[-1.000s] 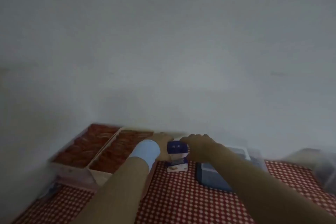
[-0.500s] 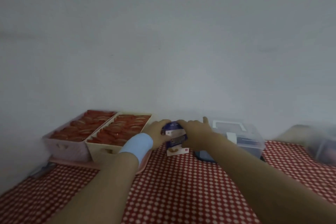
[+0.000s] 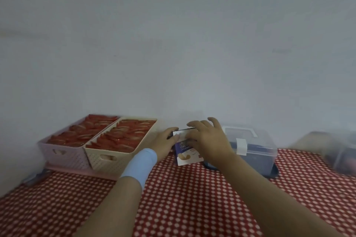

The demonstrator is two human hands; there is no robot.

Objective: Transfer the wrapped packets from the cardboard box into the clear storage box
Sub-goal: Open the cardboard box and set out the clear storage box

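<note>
The cardboard box [image 3: 185, 157], purple and white, is standing upright on the worktop [image 3: 183, 198], between a cream basket [image 3: 107, 159] and the clear storage box [image 3: 256, 146], just beside the latter. The left hand [image 3: 165, 145], with a blue wristband [image 3: 140, 165] behind it, is gripping the box's left side, thumb lying along the top edge. The right hand [image 3: 208, 138] is resting over the top with fingers spread wide, seemingly pressing on the flap, though blur is hiding the contact. The clear storage box is sitting with its white handle up. A pink basket [image 3: 61, 155] is touching the cream one, both holding red packets.
</note>
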